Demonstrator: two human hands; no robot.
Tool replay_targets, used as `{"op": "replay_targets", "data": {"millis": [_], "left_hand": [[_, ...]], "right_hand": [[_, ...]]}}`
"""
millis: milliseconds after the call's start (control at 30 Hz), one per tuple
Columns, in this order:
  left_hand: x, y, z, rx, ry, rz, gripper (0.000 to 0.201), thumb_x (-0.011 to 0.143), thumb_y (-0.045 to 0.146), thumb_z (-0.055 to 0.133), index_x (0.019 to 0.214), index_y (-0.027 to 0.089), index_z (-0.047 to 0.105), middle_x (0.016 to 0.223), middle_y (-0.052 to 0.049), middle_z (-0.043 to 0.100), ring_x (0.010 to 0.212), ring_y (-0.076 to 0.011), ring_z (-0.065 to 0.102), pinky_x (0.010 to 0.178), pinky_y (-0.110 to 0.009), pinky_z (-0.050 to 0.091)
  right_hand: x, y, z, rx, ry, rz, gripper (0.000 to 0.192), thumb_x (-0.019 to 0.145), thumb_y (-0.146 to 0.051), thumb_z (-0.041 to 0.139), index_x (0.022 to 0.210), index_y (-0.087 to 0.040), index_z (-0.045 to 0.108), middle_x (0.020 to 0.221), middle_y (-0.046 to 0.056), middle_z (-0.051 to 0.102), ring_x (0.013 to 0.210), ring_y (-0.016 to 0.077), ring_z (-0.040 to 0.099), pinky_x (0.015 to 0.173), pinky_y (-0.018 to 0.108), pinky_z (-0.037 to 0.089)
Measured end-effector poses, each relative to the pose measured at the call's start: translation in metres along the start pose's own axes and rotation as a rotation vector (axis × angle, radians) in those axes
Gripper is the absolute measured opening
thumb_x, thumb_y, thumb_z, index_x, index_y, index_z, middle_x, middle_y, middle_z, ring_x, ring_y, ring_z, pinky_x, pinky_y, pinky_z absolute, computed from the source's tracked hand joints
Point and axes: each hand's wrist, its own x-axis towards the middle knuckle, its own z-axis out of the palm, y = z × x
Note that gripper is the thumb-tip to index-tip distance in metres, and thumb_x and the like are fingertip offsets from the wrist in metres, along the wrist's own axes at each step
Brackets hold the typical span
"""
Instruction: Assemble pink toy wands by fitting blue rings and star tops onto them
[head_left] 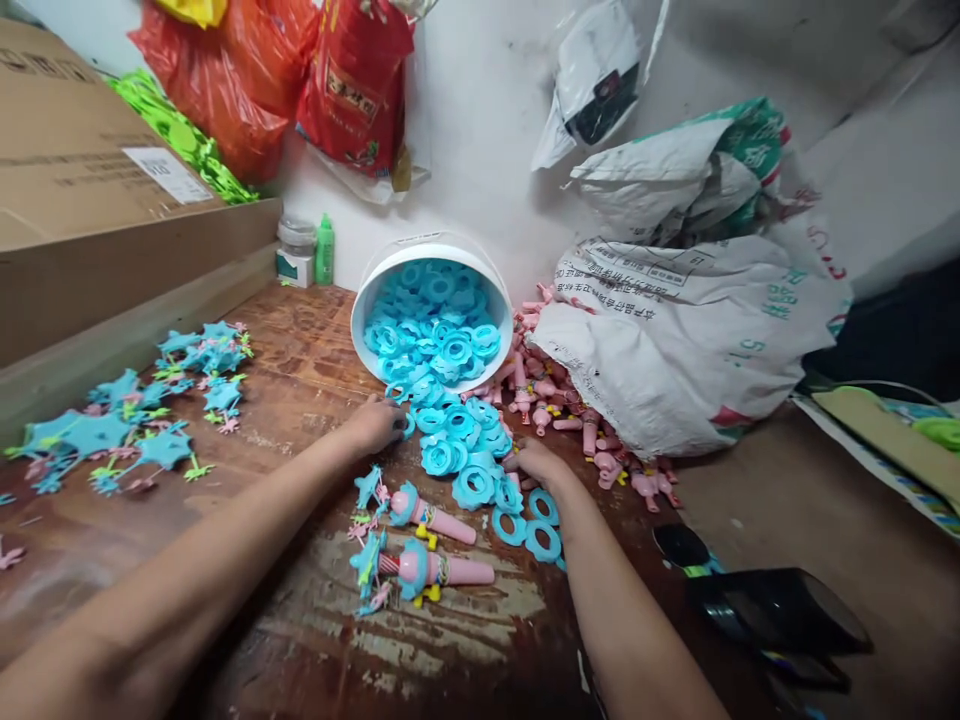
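Note:
A white bucket (364, 300) lies tipped on its side, spilling blue gear-shaped plastic rings (457, 430) onto the worn wooden table (300, 620). My left hand (375, 422) rests at the left edge of the spilled rings, fingers curled against one. My right hand (534, 462) reaches into the pile's right side, fingers closed among the rings; what it grips is hidden. Two assembled pink-and-blue toys (435, 572) lie between my forearms. A few loose rings (541, 538) lie beside my right wrist.
Pink toy handles (570, 415) spill from a white woven sack (690, 340) at right. Blue star-shaped parts (127, 420) are scattered at left, beside a cardboard box (90, 190). Red bags (300, 80) hang on the wall. A dark object (772, 610) sits at lower right.

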Motion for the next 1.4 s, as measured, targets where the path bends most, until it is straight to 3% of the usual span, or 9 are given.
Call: {"op": "replay_targets", "data": {"millis": [300,400,500,767,867,1033,1133,1233,1400], "left_hand": [[-0.063,-0.014,-0.010,-0.316,0.232,-0.168,0.021,0.073,0.013,0.062,0.092,0.022,0.065,0.098,-0.003,0.063,0.098,-0.0245,0.061,0.091,-0.035,0.048],[-0.100,0.009,-0.023,-0.494,0.331,-0.274,0.011,0.083,0.029,0.061,0.091,0.021,0.060,0.090,-0.003,0.063,0.086,-0.0224,0.063,0.081,-0.035,0.051],[-0.138,0.053,-0.032,-1.162,0.438,-0.386,0.028,0.079,0.040,0.072,0.093,0.022,0.057,0.089,-0.001,0.066,0.078,-0.0181,0.063,0.072,-0.029,0.051],[-0.193,0.093,-0.016,-1.760,0.691,-0.562,0.032,0.075,0.042,0.083,0.090,0.021,0.063,0.091,0.000,0.067,0.085,-0.0180,0.066,0.079,-0.029,0.054],[-0.208,0.095,-0.002,-1.721,0.605,-0.545,0.041,0.079,0.034,0.081,0.115,0.027,0.061,0.113,-0.003,0.067,0.099,-0.0203,0.067,0.086,-0.030,0.054],[-0.214,0.086,-0.006,-1.516,0.421,-0.431,0.046,0.093,0.043,0.061,0.136,0.032,0.050,0.125,-0.008,0.063,0.111,-0.0270,0.064,0.096,-0.041,0.052],[-0.200,0.037,-0.041,-0.856,0.524,-0.431,0.040,0.099,0.043,0.048,0.135,0.028,0.055,0.132,-0.011,0.060,0.128,-0.0305,0.053,0.110,-0.048,0.041],[-0.192,-0.026,-0.082,0.006,0.619,-0.762,0.040,0.094,0.040,0.054,0.128,0.020,0.064,0.135,-0.020,0.055,0.137,-0.0436,0.037,0.112,-0.064,0.030],[-0.208,-0.056,-0.080,0.141,0.412,-0.815,0.031,0.093,0.032,0.053,0.112,0.019,0.073,0.111,-0.017,0.066,0.115,-0.0402,0.057,0.101,-0.059,0.044]], "right_hand": [[-0.083,-0.005,-0.007,0.413,0.136,-0.197,0.030,0.103,-0.032,0.049,0.129,-0.019,0.054,0.094,0.000,0.065,0.058,0.0085,0.056,0.047,0.019,0.045],[-0.157,0.000,0.034,0.478,-0.069,-0.296,0.038,0.094,-0.042,0.061,0.127,-0.024,0.060,0.085,-0.002,0.068,0.055,0.0099,0.058,0.043,0.018,0.044],[-0.216,0.011,0.095,0.448,-0.282,-0.467,0.041,0.091,-0.046,0.065,0.126,-0.025,0.066,0.116,0.005,0.075,0.103,0.0216,0.072,0.087,0.027,0.058],[-0.238,0.055,0.171,0.248,-0.084,-0.702,0.045,0.096,-0.046,0.056,0.137,-0.027,0.062,0.133,0.009,0.070,0.121,0.0312,0.067,0.096,0.034,0.054],[-0.235,0.044,0.165,0.551,-0.444,-0.391,0.046,0.088,-0.062,0.066,0.116,-0.026,0.068,0.085,0.004,0.075,0.068,0.0179,0.070,0.061,0.024,0.055],[-0.223,0.026,0.161,0.929,-1.411,0.120,0.066,0.075,-0.082,0.063,0.058,-0.021,0.048,0.033,-0.012,0.031,0.028,0.0018,0.020,0.029,0.014,0.016],[-0.211,0.021,0.164,0.874,-1.217,0.141,0.062,0.069,-0.078,0.072,0.067,-0.020,0.050,0.042,-0.012,0.042,0.029,0.0000,0.018,0.029,0.014,0.011],[-0.196,0.016,0.168,0.739,-0.839,-0.012,0.057,0.072,-0.071,0.077,0.086,-0.020,0.055,0.061,-0.010,0.053,0.035,-0.0012,0.024,0.032,0.012,0.012],[-0.177,0.011,0.167,0.662,-0.710,-0.204,0.060,0.073,-0.073,0.075,0.097,-0.019,0.062,0.062,-0.009,0.052,0.038,-0.0001,0.032,0.035,0.013,0.016]]}}
